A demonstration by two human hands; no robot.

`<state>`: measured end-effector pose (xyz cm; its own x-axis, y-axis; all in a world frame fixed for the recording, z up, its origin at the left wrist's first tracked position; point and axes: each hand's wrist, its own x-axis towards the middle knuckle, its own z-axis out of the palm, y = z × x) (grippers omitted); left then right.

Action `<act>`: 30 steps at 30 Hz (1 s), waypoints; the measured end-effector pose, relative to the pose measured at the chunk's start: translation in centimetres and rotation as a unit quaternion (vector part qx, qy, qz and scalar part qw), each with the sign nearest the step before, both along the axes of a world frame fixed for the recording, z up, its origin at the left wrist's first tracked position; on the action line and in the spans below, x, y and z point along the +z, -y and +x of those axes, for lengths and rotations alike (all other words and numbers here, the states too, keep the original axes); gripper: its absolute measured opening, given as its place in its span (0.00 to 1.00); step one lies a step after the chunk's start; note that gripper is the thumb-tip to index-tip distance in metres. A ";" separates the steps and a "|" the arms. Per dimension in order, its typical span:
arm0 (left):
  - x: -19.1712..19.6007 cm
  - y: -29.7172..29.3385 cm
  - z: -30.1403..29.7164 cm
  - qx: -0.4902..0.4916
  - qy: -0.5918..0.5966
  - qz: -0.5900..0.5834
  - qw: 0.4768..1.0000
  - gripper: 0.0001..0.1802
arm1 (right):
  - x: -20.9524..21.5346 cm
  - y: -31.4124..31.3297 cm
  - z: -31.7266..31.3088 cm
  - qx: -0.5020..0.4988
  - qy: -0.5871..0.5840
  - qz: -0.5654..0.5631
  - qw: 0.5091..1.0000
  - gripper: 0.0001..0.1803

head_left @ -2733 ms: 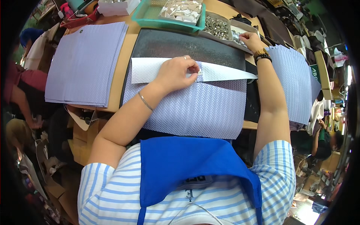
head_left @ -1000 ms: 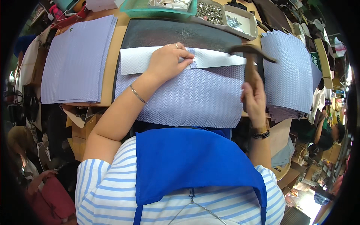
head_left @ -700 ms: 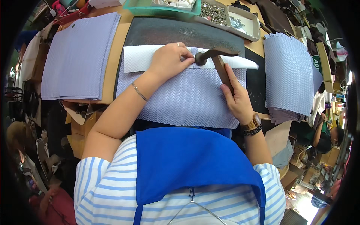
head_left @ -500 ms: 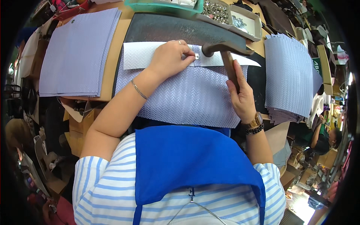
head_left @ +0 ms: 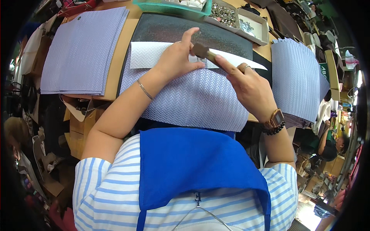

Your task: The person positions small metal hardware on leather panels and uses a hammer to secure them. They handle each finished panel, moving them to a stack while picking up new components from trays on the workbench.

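My right hand (head_left: 252, 88) grips a hammer (head_left: 201, 50) by its wooden handle, with the index finger stretched along it. The hammer's dark head is over the white strip (head_left: 148, 55), which lies across the top of a lavender woven-pattern panel (head_left: 192, 100). My left hand (head_left: 173, 57) rests on the strip at the left of the hammer head. Its index finger points up and away and its thumb is stretched out, with nothing held between them. The small fastener spot by the thumb is partly hidden by the hammer.
A black work mat (head_left: 165, 29) lies under the panel. Lavender panel stacks stand at the left (head_left: 83, 54) and right (head_left: 295, 77). Along the back are a teal basket (head_left: 175, 8), a box of round metal parts (head_left: 222, 15) and an open carton (head_left: 263, 32) with clear pieces.
The hammer has turned and come left, its head now beside my left hand. My left hand's pinch on the small fastener has opened, index finger lifted away.
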<state>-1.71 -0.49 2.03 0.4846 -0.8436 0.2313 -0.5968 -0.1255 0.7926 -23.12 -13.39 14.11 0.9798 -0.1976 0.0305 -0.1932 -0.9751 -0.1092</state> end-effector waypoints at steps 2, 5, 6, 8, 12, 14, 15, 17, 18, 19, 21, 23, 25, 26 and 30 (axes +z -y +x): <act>-0.4 -0.2 0.2 -0.005 -0.012 -0.024 1.000 0.60 | 0.7 -0.2 0.3 -0.002 -0.060 -0.033 0.998 0.35; -0.6 -0.1 0.4 -0.009 -0.009 -0.019 1.000 0.60 | 1.5 0.8 0.1 -0.023 -0.042 -0.008 0.999 0.35; -0.7 -0.2 0.5 -0.007 -0.010 -0.019 1.000 0.60 | 0.2 1.3 -0.2 -0.021 -0.043 -0.008 0.999 0.35; -0.4 0.3 0.3 -0.025 -0.022 -0.029 0.999 0.60 | -3.4 2.3 -1.8 0.008 0.126 0.184 0.975 0.36; 0.6 -1.3 2.1 0.005 0.217 -0.095 0.971 0.56 | -6.1 3.4 -4.2 -0.049 0.122 0.245 0.961 0.35; 3.0 -3.7 4.1 0.033 0.317 0.055 0.946 0.54 | -7.1 4.9 -6.6 -0.091 0.193 0.244 0.946 0.34; 4.1 -4.8 5.7 0.034 0.195 0.115 0.973 0.54 | -7.7 5.7 -7.9 -0.143 0.211 0.239 0.937 0.34; 4.7 -7.5 9.5 0.044 0.075 0.173 0.981 0.53 | -8.6 7.3 -9.7 -0.159 0.265 0.140 0.941 0.34; 4.4 -8.9 11.8 0.036 -0.084 0.172 0.981 0.54 | -9.2 8.5 -10.7 -0.171 0.269 0.075 0.945 0.34; 4.2 -9.9 13.2 0.029 -0.240 0.165 0.956 0.56 | -9.8 9.3 -11.5 -0.219 0.232 0.050 0.946 0.34; 3.7 -11.8 13.3 -0.020 -0.259 0.165 0.951 0.54 | -10.5 10.2 -12.8 -0.296 0.157 0.007 0.942 0.33; 2.3 -13.5 12.3 -0.131 -0.249 0.070 0.957 0.50 | -10.2 10.4 -12.8 -0.300 0.124 0.044 0.945 0.27; 3.2 -13.9 10.0 -0.062 -0.236 0.118 0.963 0.48 | -8.5 10.4 -12.0 -0.250 0.164 -0.032 0.954 0.20; 1.6 -14.2 10.0 -0.051 -0.156 0.109 0.980 0.41 | -8.0 11.4 -12.2 -0.238 0.180 -0.094 0.950 0.19; 1.4 -13.0 7.9 0.098 -0.270 0.026 0.957 0.19 | -5.0 18.2 -14.7 -0.293 0.103 -0.333 0.890 0.27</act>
